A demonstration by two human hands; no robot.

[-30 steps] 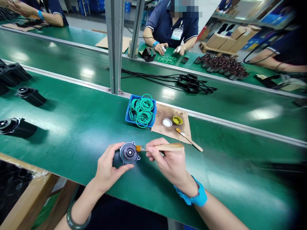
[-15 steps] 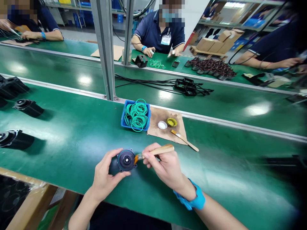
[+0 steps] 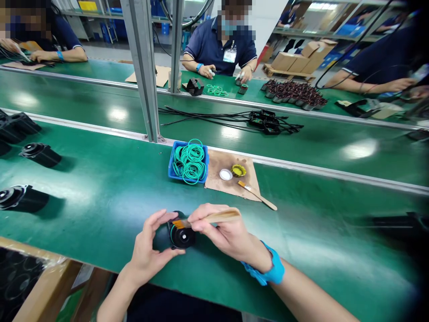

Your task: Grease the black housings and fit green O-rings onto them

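Observation:
My left hand (image 3: pixel 146 250) grips a black round housing (image 3: pixel 183 239) by its edge, thumb at the near side and fingers at the far side. A green ring shows around the housing's top, and a pale dot marks its centre. A wooden-handled brush (image 3: pixel 223 216) is in my right hand (image 3: pixel 226 235), pinched low near the bristles. Its orange bristles lie over the far part of the housing's top. The fingers and brush hide some of the rim.
Beyond my hands stand a blue bin (image 3: pixel 171 173) of green rings and a stained cardboard sheet (image 3: pixel 214 179) with a yellow pot (image 3: pixel 239 170), white lid (image 3: pixel 225 174) and second brush (image 3: pixel 258 195). Black housings (image 3: pixel 31 199) lie left. A metal post (image 3: pixel 142 67) rises ahead; co-workers sit across.
The brush has swung from the housing's right edge over to the far side of its top. The housing has shifted slightly right and tilted. Across the bench, a co-worker's hand has reached a small part.

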